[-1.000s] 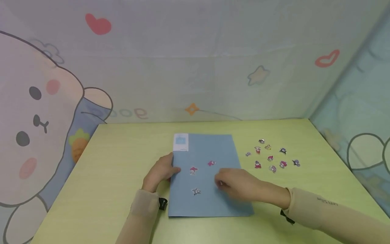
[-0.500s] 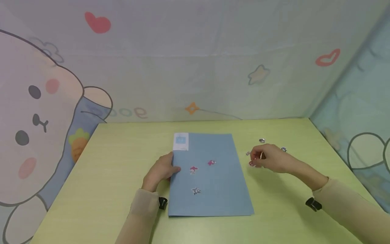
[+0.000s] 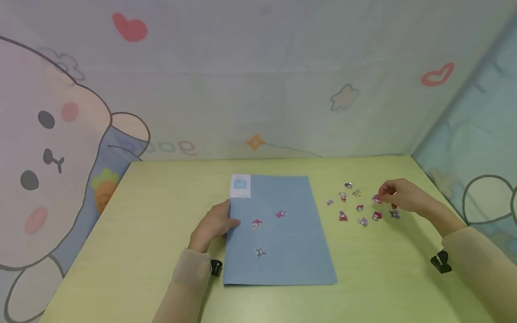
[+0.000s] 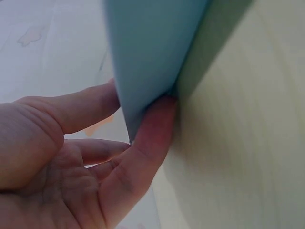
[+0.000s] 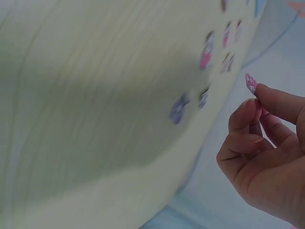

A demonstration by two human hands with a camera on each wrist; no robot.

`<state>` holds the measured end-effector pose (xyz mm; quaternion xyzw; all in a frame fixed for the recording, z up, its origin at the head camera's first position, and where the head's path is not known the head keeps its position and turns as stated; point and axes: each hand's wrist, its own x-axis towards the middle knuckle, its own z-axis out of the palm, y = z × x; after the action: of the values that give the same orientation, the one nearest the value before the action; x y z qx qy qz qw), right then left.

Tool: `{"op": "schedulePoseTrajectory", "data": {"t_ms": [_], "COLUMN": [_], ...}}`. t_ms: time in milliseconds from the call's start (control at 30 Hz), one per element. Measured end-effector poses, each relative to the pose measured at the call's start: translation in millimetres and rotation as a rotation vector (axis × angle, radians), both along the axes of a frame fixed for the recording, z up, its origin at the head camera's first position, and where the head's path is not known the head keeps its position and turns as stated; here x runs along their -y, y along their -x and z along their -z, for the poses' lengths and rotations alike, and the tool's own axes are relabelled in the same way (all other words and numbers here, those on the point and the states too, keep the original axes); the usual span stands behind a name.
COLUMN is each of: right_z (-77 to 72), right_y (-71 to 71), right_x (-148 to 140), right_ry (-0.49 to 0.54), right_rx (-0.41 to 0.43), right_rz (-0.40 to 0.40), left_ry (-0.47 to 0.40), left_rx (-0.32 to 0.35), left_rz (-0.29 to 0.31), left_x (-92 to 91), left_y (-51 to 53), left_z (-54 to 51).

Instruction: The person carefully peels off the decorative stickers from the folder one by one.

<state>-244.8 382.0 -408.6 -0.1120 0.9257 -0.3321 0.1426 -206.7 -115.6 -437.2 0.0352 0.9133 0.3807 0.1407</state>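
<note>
A blue folder [image 3: 282, 251] lies on the table with a white label [image 3: 240, 186] at its upper left corner. On its cover are a pink-hooded sticker [image 3: 256, 224], a small pink sticker [image 3: 281, 214] and a grey star-shaped sticker [image 3: 260, 251]. My left hand [image 3: 214, 224] grips the folder's left edge, thumb on top; the left wrist view shows a finger [image 4: 155, 129] underneath. Above the loose stickers at the right, my right hand [image 3: 405, 195] pinches a small pink sticker [image 5: 251, 84] between thumb and fingertip, clear of the tabletop.
Several loose character stickers lie right of the folder, among them a red one [image 3: 343, 216] and a purple-grey one [image 3: 394, 214] below my right hand. A patterned cloth [image 3: 282, 89] hangs behind the yellow-green table [image 3: 161, 202].
My right hand has moved from above the folder out to the right, over the loose stickers, and now holds a pink one farther right. My left hand has stayed on the folder.
</note>
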Motion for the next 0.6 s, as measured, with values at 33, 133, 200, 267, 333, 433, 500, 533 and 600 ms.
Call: {"op": "schedulePoseTrajectory", "data": {"t_ms": [33, 133, 200, 267, 333, 433, 500, 533, 600], "right_z": [2.2, 7.6, 10.5, 13.3, 16.9, 23.5, 27.8, 29.5, 32.2], "right_y": [1.6, 4.9, 7.0, 9.7, 13.1, 18.6, 22.0, 23.4, 25.6], "right_x": [-5, -17, -22, -25, -27, -30, -32, -32, -33], "right_ry": [-0.008, -0.015, -0.01, -0.006, -0.011, -0.052, -0.098, -0.121, -0.18], "right_rx": [0.006, 0.037, 0.052, 0.057, 0.054, 0.034, 0.008, -0.009, -0.05], "right_rz": [0.009, 0.028, 0.042, 0.053, 0.065, 0.073, 0.069, 0.064, 0.054], "left_ry": [0.002, 0.007, 0.008, 0.006, 0.004, 0.005, 0.002, 0.001, -0.005], "left_rx": [0.0, 0.0, 0.004, 0.009, 0.011, 0.012, 0.011, 0.012, 0.011], "left_rz": [0.0, 0.002, -0.001, -0.006, -0.012, -0.012, -0.006, -0.005, -0.002], "left_x": [-0.3, -0.7, -0.8, -0.5, 0.2, 1.0, 1.1, 0.9, 0.5], "left_y": [0.3, 1.0, 1.2, 1.4, 1.7, 1.9, 1.6, 1.3, 0.6], "left_z": [-0.3, -0.9, -1.1, -1.3, -1.2, -0.5, 0.1, 0.2, -0.3]}}
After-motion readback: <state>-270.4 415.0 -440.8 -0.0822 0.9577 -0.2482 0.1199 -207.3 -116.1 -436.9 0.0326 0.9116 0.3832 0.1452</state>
